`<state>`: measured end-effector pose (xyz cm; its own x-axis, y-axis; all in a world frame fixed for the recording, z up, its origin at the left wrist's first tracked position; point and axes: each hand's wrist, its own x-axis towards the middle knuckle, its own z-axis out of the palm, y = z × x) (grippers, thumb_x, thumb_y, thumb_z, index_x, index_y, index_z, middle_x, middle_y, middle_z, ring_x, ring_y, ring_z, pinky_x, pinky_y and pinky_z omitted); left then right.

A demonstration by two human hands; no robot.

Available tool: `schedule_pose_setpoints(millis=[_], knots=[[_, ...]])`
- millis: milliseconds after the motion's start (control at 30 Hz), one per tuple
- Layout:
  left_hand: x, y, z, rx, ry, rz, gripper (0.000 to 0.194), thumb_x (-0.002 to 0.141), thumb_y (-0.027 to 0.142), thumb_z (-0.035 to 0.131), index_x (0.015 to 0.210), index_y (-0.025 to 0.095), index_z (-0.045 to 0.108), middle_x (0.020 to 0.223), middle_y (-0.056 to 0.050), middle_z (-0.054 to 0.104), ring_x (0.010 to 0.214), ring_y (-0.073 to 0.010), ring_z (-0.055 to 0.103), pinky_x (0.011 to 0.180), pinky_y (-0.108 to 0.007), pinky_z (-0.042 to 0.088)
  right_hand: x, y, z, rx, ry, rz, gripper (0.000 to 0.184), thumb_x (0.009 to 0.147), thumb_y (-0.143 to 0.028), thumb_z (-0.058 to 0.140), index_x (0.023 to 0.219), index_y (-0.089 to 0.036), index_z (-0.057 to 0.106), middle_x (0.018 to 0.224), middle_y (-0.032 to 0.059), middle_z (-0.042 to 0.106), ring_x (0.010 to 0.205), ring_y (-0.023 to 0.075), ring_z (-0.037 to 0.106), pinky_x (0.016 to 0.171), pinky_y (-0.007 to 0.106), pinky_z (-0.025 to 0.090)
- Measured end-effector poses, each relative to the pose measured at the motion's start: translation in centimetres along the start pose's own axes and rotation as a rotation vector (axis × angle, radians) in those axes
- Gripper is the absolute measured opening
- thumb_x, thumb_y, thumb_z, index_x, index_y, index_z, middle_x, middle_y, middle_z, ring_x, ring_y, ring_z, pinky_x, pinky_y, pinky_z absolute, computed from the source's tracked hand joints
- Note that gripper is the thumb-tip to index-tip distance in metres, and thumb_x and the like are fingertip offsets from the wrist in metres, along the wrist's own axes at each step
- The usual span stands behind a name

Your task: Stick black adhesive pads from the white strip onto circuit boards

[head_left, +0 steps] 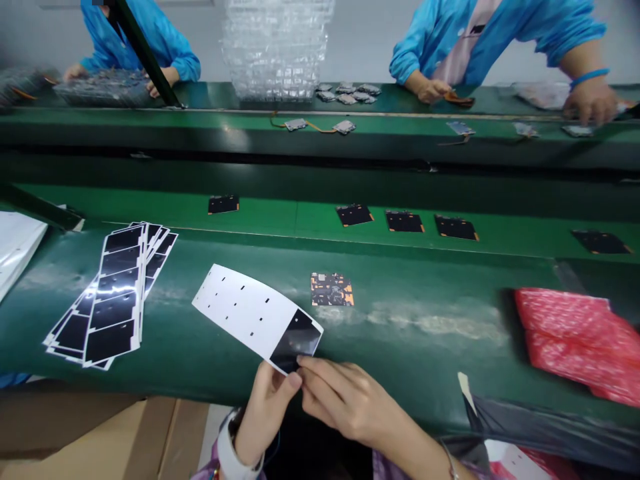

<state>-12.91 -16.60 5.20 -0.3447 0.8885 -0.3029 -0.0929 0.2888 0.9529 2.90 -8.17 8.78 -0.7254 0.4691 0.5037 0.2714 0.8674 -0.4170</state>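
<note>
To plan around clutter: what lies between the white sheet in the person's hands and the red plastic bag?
Head view: a small black-and-orange printed panel lies on the green belt, nearer the white sheet than the red bag.

Past the white sheet point(250, 310) in my left hand point(267, 413) and right hand point(347, 400), the green conveyor belt point(425, 353) left room between the fanned black-and-white strips point(110, 293) and the crumpled red plastic bag point(580, 343), a small black-and-orange circuit board point(332, 289) standing in the way.
</note>
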Motion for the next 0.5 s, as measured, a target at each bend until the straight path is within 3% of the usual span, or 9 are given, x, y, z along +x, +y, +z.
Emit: schedule_pose_setpoints(millis=[67, 167, 233, 267, 333, 400, 433, 467, 500], knots=[[0.0, -0.3, -0.2, 0.002, 0.055, -0.039, 0.050, 0.079, 0.061, 0.075, 0.106, 0.019, 0.076, 0.101, -0.010, 0.078, 0.099, -0.0284, 0.074, 0.090, -0.038, 0.061, 0.3, -0.1, 0.5, 0.142, 0.043, 0.084, 0.017, 0.094, -0.007, 0.052, 0.097, -0.013, 0.067, 0.096, 0.0104, 0.077, 0.074, 0.0164, 0.075, 0.062, 0.022, 0.061], [0.4, 0.2, -0.7, -0.026, -0.049, -0.022, 0.044, 0.080, 0.055, 0.077, 0.103, 0.017, 0.077, 0.099, -0.010, 0.079, 0.094, -0.0270, 0.075, 0.087, -0.035, 0.062, 0.8, 0.7, 0.6, 0.497, 0.103, 0.338, 0.015, 0.088, -0.010, 0.058, 0.089, -0.016, 0.071, 0.089, 0.0065, 0.077, 0.070, 0.0139, 0.074, 0.060, 0.018, 0.060], [0.7, 0.7, -0.9, -0.081, -0.141, -0.014, 0.050, 0.086, 0.052, 0.073, 0.123, 0.017, 0.071, 0.103, -0.010, 0.079, 0.093, -0.0249, 0.076, 0.086, -0.033, 0.063, 0.8, 1.9, 0.2, 0.704, 0.143, 0.558, 0.013, 0.082, -0.012, 0.062, 0.080, -0.017, 0.073, 0.080, 0.0050, 0.077, 0.060, 0.0132, 0.071, 0.053, 0.018, 0.058], [0.8, 0.9, -0.9, -0.108, -0.153, -0.018, 0.059, 0.090, 0.050, 0.069, 0.140, 0.019, 0.060, 0.106, -0.010, 0.079, 0.093, -0.0237, 0.076, 0.087, -0.034, 0.063, 0.6, 2.6, -0.1, 0.778, 0.193, 0.678, 0.011, 0.080, -0.014, 0.065, 0.076, -0.017, 0.075, 0.076, 0.0047, 0.077, 0.055, 0.0132, 0.070, 0.050, 0.018, 0.057], [0.9, 1.0, -0.8, -0.134, -0.084, -0.013, 0.080, 0.097, 0.044, 0.061, 0.163, 0.027, 0.019, 0.117, -0.009, 0.077, 0.097, -0.0212, 0.076, 0.089, -0.034, 0.063, -0.1, 4.1, -0.8, 0.855, 0.401, 0.893, 0.007, 0.074, -0.018, 0.070, 0.071, -0.017, 0.076, 0.070, 0.0044, 0.076, 0.050, 0.0135, 0.068, 0.046, 0.018, 0.055], [0.9, 0.8, -0.8, -0.105, 0.032, 0.038, 0.090, 0.102, 0.039, 0.053, 0.161, 0.032, -0.014, 0.135, -0.012, 0.069, 0.111, -0.0207, 0.073, 0.091, -0.033, 0.062, -1.1, 5.0, -1.5, 0.799, 0.735, 1.015, 0.006, 0.072, -0.022, 0.075, 0.070, -0.018, 0.077, 0.067, 0.0037, 0.075, 0.050, 0.0133, 0.068, 0.047, 0.019, 0.056], [1.0, 0.6, -0.8, -0.060, 0.072, 0.080, 0.088, 0.104, 0.036, 0.050, 0.160, 0.033, -0.017, 0.145, -0.013, 0.061, 0.120, -0.0214, 0.068, 0.092, -0.032, 0.062, -1.6, 5.0, -1.7, 0.693, 0.904, 1.037, 0.005, 0.073, -0.023, 0.076, 0.071, -0.018, 0.077, 0.068, 0.0032, 0.076, 0.052, 0.0134, 0.068, 0.049, 0.019, 0.057], [1.0, 0.4, -0.8, 0.012, 0.082, 0.128, 0.081, 0.105, 0.034, 0.047, 0.162, 0.033, -0.010, 0.153, -0.013, 0.054, 0.130, -0.0225, 0.062, 0.095, -0.032, 0.060, -1.9, 4.7, -1.8, 0.553, 1.004, 1.039, 0.005, 0.076, -0.023, 0.076, 0.073, -0.019, 0.078, 0.072, 0.0032, 0.077, 0.056, 0.0143, 0.070, 0.053, 0.021, 0.060], [1.0, 0.2, -0.9, 0.105, 0.057, 0.174, 0.071, 0.105, 0.032, 0.045, 0.163, 0.033, 0.004, 0.157, -0.012, 0.048, 0.138, -0.0236, 0.055, 0.100, -0.033, 0.057, -2.1, 4.1, -1.7, 0.405, 1.011, 1.006, 0.005, 0.079, -0.022, 0.075, 0.076, -0.020, 0.078, 0.077, 0.0037, 0.078, 0.061, 0.0163, 0.073, 0.058, 0.023, 0.062]])
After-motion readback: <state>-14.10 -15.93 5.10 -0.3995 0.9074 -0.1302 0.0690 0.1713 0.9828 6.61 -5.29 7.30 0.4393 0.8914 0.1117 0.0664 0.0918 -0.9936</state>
